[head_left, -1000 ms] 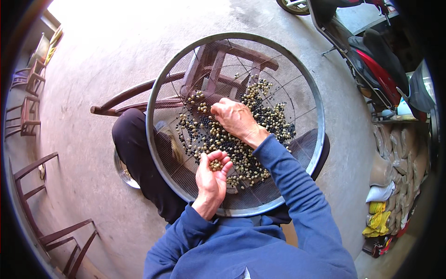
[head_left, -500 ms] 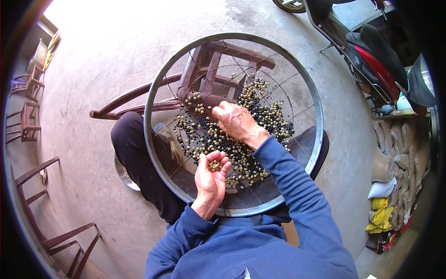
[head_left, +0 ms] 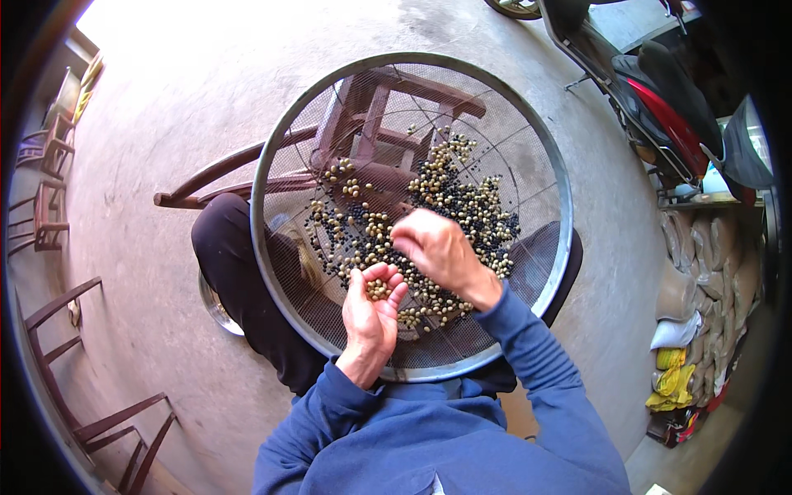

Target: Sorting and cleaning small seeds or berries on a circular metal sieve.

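A round mesh sieve with a grey rim [head_left: 412, 58] rests across my lap. Over its mesh lies a loose spread of black beans and pale tan beans [head_left: 487, 216], thickest right of centre. My left hand [head_left: 368, 327] is cupped palm up above the near part of the sieve, its fingers curled around a small heap of pale beans [head_left: 377, 289]. Just to its upper right, my right hand [head_left: 444, 254] hovers over the spread with thumb and fingers pinched together. The fingertips are slightly blurred, and whatever they hold is hidden.
Beyond and partly under the sieve is a brown wooden chair [head_left: 375, 124], seen through the mesh. A metal bowl [head_left: 221, 312] sits on the floor beside my left knee. More wooden chairs [head_left: 51, 219] line the left side. At right stand a motorbike [head_left: 660, 107] and stacked bags [head_left: 714, 285].
My right hand has drawn back from the middle of the spread, moving nearer and to the right, closer to the cupped left hand. My left hand stays nearly still with its pale beans.
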Tool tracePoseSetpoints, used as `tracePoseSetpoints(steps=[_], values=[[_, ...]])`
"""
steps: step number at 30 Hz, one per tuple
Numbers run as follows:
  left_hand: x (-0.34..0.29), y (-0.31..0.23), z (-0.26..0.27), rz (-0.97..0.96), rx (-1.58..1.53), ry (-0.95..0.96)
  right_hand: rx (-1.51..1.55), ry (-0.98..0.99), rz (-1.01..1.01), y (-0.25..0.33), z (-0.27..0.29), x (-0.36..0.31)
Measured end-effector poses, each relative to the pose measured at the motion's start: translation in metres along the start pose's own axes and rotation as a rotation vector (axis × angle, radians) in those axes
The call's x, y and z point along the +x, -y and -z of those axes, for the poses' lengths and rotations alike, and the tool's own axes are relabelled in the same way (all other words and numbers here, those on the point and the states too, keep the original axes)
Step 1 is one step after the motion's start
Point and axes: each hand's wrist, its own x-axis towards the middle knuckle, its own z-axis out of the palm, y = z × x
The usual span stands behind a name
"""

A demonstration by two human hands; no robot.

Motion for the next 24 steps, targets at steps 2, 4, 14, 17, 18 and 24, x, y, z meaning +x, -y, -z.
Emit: tracePoseSetpoints(steps=[2, 4, 14, 17, 18, 24], values=[[0.0, 0.001, -0.001, 0.0, 0.01, -0.004, -0.158, -0.012, 0.002, -0.025, -0.005, 0.015], [0.0, 0.0, 0.0, -0.004, 0.019, -0.018, -0.186, 0.02, -0.016, -0.034, -0.013, 0.025], [0.002, 0.001, 0.004, -0.013, 0.019, 0.004, -0.41, 0.091, 0.05, -0.035, -0.038, 0.039], [0.002, 0.001, 0.004, -0.012, 0.014, 0.003, -0.424, 0.103, 0.004, -0.036, -0.03, 0.038], [0.002, 0.001, 0.004, -0.011, 0.012, 0.007, -0.436, 0.111, -0.046, -0.036, -0.026, 0.037], [0.001, 0.001, 0.002, -0.006, 0.012, 0.001, -0.379, 0.073, -0.091, -0.041, 0.003, 0.018]])
